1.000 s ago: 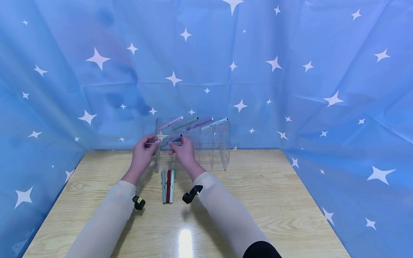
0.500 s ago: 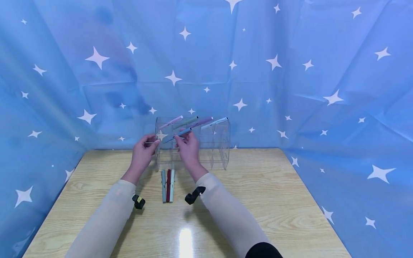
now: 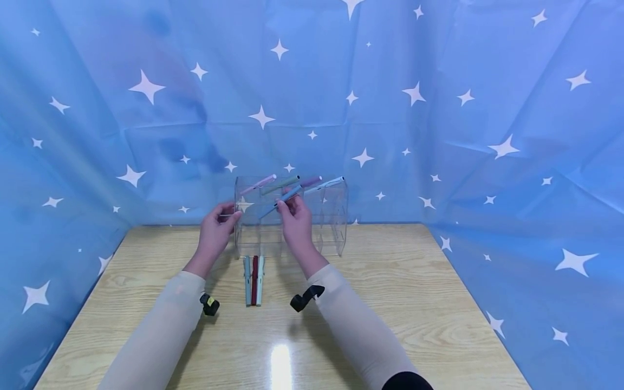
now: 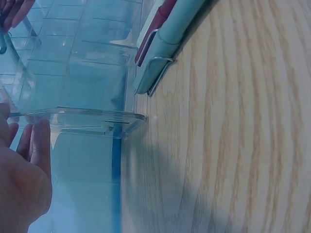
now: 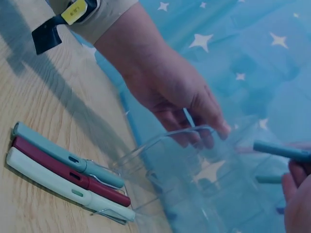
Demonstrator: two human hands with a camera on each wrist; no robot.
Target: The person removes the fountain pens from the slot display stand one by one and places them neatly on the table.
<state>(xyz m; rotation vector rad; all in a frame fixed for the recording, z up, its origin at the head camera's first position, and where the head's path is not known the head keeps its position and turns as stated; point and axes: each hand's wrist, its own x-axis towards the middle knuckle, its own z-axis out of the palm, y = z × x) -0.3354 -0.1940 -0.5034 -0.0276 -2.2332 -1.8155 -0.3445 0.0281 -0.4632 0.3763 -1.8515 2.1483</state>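
Blue pen [image 3: 291, 193], just left of the frame's centre, is pinched in the right hand [image 3: 298, 226], the nearer one, its long axis slanting from lower left to upper right at the clear rack [image 3: 321, 236], steeper than the four pens [image 3: 281, 186] along its top. Left hand [image 3: 216, 230] grips the rack's left side. I cannot tell whether the pen's lower end enters the transparent rack; some right-hand fingers are hidden.
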